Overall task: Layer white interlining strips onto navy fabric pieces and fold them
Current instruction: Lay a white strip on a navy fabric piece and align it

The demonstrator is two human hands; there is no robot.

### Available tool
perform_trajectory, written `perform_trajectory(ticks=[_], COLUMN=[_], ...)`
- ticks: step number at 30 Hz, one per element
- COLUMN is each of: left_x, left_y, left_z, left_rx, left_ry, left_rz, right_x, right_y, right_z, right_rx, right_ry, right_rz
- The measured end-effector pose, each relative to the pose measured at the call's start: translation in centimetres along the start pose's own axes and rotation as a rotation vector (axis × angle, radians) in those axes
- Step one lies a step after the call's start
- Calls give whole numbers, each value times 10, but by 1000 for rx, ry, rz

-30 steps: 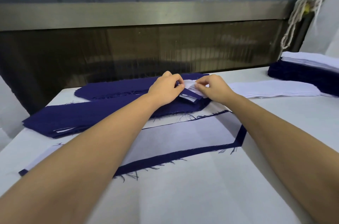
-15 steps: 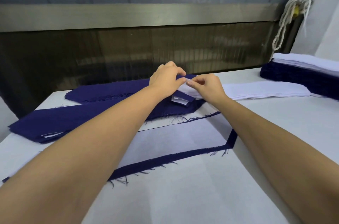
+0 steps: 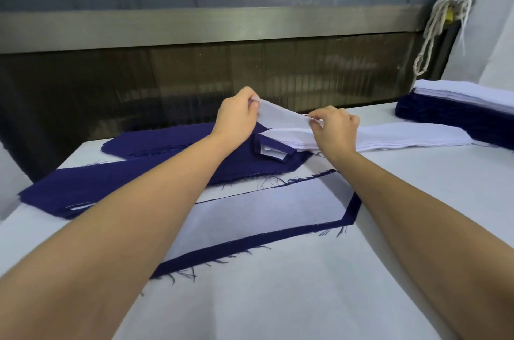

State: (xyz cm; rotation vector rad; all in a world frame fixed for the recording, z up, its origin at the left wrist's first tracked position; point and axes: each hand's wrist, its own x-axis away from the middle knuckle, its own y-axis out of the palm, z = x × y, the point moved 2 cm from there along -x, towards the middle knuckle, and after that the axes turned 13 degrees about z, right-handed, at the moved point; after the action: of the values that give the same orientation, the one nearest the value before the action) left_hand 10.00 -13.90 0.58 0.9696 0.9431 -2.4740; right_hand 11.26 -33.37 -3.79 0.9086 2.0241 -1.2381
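Left hand (image 3: pixel 236 114) and right hand (image 3: pixel 333 131) each pinch one strip (image 3: pixel 281 117), raised off the stack (image 3: pixel 403 138). Likely next: lay it flat, edges matched, on the navy pile (image 3: pixel 139 181) left of the stack.

Navy fabric (image 3: pixel 228 161): matt woven cloth (frayed edges). Interlining strip (image 3: pixel 281 117): thin, smooth white. Rail (image 3: pixel 211 26): brushed metal.

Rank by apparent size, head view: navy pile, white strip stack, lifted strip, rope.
1. navy pile
2. white strip stack
3. lifted strip and rope: these look alike. The rope hangs farther back, so I won't rank them.
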Motion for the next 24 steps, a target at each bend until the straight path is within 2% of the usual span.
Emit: perform_trajectory(ticks=[8,14,24], left_x=[13,33,61], left_y=[-45,-92,-163], left_z=[-48,-76,-108], left_rx=[39,18,-34], left_ry=[-67,-67,-185], left_rz=[95,163,266], right_x=[0,2,1], right_y=[1,-4,-15], right_z=[21,35,37], right_rx=[260,309,364], right_ry=[122,214,267], right_rz=[-80,-123,-111])
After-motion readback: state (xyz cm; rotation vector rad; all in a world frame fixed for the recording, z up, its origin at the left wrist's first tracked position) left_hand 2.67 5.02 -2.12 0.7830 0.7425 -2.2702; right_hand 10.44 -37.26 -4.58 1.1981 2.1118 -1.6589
